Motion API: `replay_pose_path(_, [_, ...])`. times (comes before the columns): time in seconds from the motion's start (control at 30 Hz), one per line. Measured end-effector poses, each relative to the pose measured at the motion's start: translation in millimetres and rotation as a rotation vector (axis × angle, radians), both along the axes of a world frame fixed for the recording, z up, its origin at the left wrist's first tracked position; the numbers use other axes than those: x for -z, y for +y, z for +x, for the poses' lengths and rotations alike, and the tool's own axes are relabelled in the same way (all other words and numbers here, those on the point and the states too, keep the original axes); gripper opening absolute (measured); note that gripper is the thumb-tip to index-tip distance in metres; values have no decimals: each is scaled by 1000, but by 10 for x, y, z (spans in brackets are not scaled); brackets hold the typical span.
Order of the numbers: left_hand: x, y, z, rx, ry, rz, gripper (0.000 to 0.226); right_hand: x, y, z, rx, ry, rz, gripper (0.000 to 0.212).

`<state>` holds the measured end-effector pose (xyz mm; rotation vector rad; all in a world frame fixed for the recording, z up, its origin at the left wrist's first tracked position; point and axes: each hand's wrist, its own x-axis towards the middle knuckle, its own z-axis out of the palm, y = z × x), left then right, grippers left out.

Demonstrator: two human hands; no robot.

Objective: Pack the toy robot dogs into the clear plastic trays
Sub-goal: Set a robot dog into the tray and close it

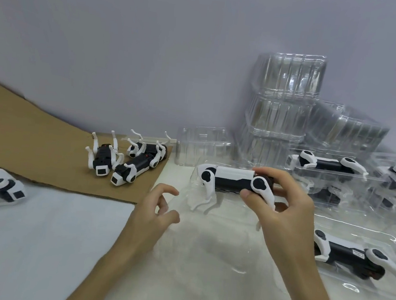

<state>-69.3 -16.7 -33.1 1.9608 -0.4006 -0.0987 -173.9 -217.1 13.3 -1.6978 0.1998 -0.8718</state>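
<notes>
Between thumb and fingers of the right hand, a dog is gripped by one end, level, just above a clear tray. The left hand hovers beside it, loosely curled, holding nothing. Three more dogs lie on cardboard further left; packed trays sit to the right.

Light was even, cool, diffuse; shadows faint. Small glare spots on the clear plastic trays. Slight blur overall; wide-angle bending at the edges, softest far left.
</notes>
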Motion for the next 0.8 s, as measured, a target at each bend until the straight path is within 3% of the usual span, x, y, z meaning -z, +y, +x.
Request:
replay_pose_path(0.2, [-6,-16,15,-11,221,-96,38,70,51,52,-46,281,-81,32])
replay_pose_path(0.4, [41,-45,31,-22,104,-62,37,78,41,49,-62,369,-178,27])
replay_pose_path(0.6, [109,-96,55,-21,185,-66,46,73,-10,36,-43,553,-458,23])
replay_pose_path(0.8, [125,-89,41,24,297,-53,62,144,-12,82,11,510,-562,23])
